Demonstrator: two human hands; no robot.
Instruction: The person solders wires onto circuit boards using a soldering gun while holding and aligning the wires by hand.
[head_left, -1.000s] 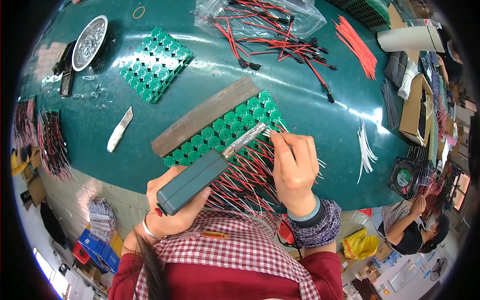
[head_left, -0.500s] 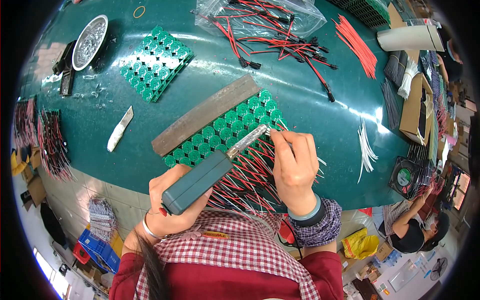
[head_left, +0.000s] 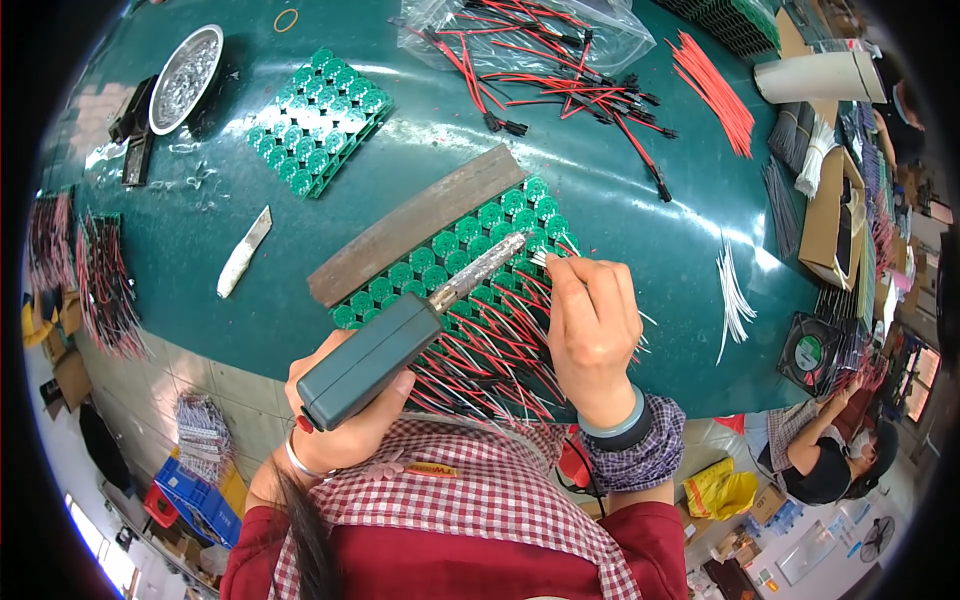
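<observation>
Two hands work one green circuit-board panel [head_left: 450, 255] at the near table edge. Left hand [head_left: 340, 420] is wrapped around a grey-green soldering iron [head_left: 400, 345], its tip on the board row; right hand [head_left: 590, 330] pinches a white wire [head_left: 540, 258] to a pad. Soldering looks under way; next calls for a steady tip on the joint. Beyond lie a metal bar [head_left: 415, 222] and a second panel [head_left: 318, 122].

Soldering iron [head_left: 400, 335] tip slid slightly along the green board panel [head_left: 450, 255]; right hand [head_left: 592, 330] w/ solder wire shifted a bit toward it. Left hand [head_left: 345, 425] barely moved.
</observation>
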